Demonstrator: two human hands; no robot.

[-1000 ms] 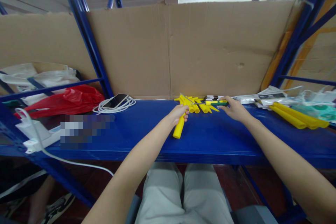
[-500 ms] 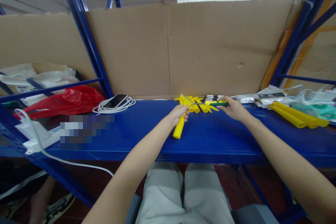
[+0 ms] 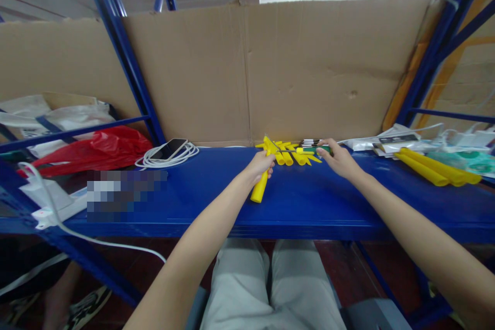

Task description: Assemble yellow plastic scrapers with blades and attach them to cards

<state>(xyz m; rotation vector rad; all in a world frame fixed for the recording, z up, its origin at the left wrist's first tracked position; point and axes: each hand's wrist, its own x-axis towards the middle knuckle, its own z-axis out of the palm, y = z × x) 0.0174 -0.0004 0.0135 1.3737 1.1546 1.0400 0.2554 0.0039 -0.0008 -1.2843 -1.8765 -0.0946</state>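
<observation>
Fingers of the left hand (image 3: 262, 166) wrap the yellow handle (image 3: 259, 191) above the counter (image 3: 216, 180); those of the right hand (image 3: 339, 159) hold the screwdriver (image 3: 308, 150). Best brace the former and keep the latter straight.

I see a plain yellow tube (image 3: 258, 191), a green-and-yellow tool handle (image 3: 312, 149), the blue worktop (image 3: 216, 191), brown cardboard (image 3: 189, 77), a red bag (image 3: 104, 147) and pale grey trousers (image 3: 240, 289).
</observation>
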